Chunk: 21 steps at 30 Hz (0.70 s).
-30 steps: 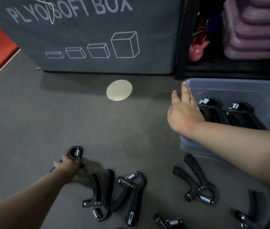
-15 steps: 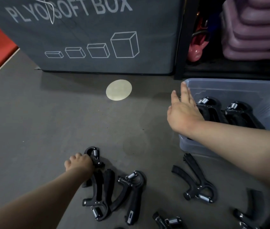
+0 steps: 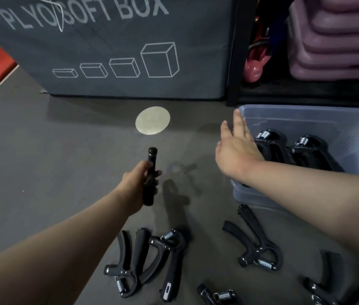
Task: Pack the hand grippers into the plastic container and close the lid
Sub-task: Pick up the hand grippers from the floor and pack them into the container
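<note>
One black spring-loaded hand gripper [image 3: 150,176] is now off the grey floor [image 3: 42,172], closed in the left hand [image 3: 138,183], heading toward the clear plastic container [image 3: 306,115]. The right hand [image 3: 235,148] rests flat and open on its rim. Several grippers remain on the floor; the lid is unseen.

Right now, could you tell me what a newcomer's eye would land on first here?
Probably the left hand mid-frame, holding a black hand gripper above the grey floor. Next, the right hand spread over the clear plastic container at right, then the loose grippers scattered along the bottom.
</note>
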Available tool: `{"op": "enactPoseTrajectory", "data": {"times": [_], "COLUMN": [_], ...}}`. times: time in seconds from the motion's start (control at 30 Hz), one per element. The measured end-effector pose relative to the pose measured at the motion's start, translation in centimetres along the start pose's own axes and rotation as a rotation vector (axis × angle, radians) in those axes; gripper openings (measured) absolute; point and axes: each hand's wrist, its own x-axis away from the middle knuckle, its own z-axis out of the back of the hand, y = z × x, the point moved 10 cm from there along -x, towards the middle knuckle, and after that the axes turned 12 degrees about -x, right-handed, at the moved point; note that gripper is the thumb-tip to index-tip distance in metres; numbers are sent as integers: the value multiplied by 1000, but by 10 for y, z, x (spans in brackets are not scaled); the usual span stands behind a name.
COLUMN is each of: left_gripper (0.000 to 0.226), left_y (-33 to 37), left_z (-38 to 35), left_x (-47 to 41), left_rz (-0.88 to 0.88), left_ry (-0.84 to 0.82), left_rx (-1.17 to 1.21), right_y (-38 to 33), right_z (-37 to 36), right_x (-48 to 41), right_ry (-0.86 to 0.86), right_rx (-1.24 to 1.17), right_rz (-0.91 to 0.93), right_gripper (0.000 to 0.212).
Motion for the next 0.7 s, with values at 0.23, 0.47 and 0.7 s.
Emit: {"op": "enactPoseTrajectory", "data": {"times": [0.23, 0.47, 0.7], "left_gripper": [46, 47, 47], "left_y": [43, 69, 83], "left_z": [-102, -132, -142], "left_x": [42, 45, 48], "left_rz": [-7, -104, -228], "left_ry": [-550, -578, -499], "left_rx": [333, 201, 53], "right_y": [0, 3, 11], "right_z": [1, 3, 13], "right_x": [0, -3, -3], "right_ry": [-16, -85, -104], "right_rx": [-26, -160, -276], "right_rz": [-6, 34, 90], "right_gripper": [68, 65, 53]}}
